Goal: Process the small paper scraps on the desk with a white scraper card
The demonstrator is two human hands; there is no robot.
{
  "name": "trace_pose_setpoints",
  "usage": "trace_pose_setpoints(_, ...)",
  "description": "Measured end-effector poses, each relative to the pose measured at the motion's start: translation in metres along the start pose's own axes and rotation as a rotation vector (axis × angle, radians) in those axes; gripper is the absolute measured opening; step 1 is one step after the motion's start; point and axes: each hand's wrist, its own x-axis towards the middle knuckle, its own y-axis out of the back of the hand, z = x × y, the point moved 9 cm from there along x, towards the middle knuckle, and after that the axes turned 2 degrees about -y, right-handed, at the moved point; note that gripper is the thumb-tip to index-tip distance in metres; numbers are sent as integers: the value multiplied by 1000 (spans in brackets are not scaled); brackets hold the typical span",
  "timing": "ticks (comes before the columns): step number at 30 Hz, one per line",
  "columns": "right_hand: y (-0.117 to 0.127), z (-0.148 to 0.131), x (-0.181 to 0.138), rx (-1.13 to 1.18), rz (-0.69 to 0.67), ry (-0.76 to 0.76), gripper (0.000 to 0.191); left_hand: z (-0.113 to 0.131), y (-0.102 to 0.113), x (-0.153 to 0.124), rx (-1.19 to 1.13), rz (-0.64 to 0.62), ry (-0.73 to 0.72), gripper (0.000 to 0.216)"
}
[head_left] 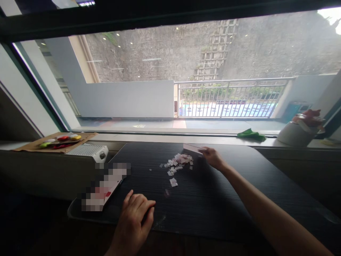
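My right hand (pixel 213 157) reaches out over the dark table (pixel 239 192) and pinches a flat pale card (pixel 192 148) by its right end, just beyond a heap of small torn paper scraps (pixel 179 161). A few loose scraps (pixel 173 182) lie nearer to me. My left hand (pixel 134 217) rests flat near the table's front edge, fingers loosely together and holding nothing.
A blurred white and red flat item (pixel 105 186) lies at the table's left. A white heater (pixel 89 151) and brown paper with coloured things (pixel 57 140) sit on the left sill. On the window ledge are a green cloth (pixel 251 134) and a grey pot (pixel 294 134).
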Motion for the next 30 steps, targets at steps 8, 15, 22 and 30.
trace_pose_setpoints(8,-2,-37,-42,45,-164,165,28,-4,-3,0,-20,-28,53,15)
trace_pose_setpoints(15,17,-62,-70,45,-147,185,30,-9,-6,2,-22,-64,98,18)
trace_pose_setpoints(22,95,-108,-146,-56,-137,255,26,-10,-4,7,-33,-115,147,18)
trace_pose_setpoints(30,60,-83,-255,-134,-471,71,20,3,-4,4,-29,-175,148,20)
